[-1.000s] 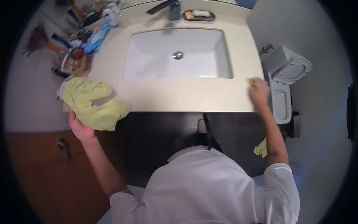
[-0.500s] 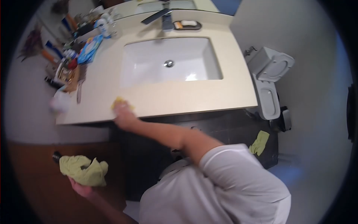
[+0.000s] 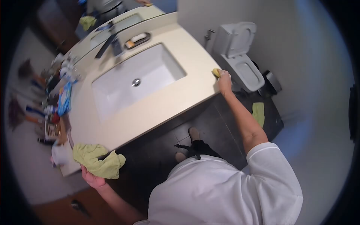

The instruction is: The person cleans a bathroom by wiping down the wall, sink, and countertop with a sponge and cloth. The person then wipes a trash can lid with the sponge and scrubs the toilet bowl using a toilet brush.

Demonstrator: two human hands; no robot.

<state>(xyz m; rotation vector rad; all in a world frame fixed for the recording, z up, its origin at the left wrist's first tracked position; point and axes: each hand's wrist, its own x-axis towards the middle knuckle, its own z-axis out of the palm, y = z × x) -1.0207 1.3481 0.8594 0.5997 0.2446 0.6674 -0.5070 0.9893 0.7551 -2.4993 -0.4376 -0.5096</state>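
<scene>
My right hand (image 3: 225, 82) is closed on a yellow sponge (image 3: 216, 72) at the right end of the cream countertop (image 3: 150, 120). The sponge rests on the counter near its edge, partly covered by my fingers. My left hand (image 3: 93, 177) grips a bunched yellow-green cloth (image 3: 100, 161), held up by the counter's front left corner; the cloth hides most of my fingers. Between my hands lies the white sink (image 3: 150, 77), with a dark faucet (image 3: 115, 45) behind it.
A soap dish (image 3: 137, 40) with soap stands beside the faucet. Bottles, a blue wipes packet (image 3: 64, 98) and toiletries crowd the counter's left end. A toilet (image 3: 245, 71), a bin (image 3: 272, 81) and another green cloth (image 3: 258, 113) on the dark floor are at the right.
My right hand has swept the sponge from the counter's left front to its right end. My left hand with the cloth now shows nearer the counter corner. The view has turned.
</scene>
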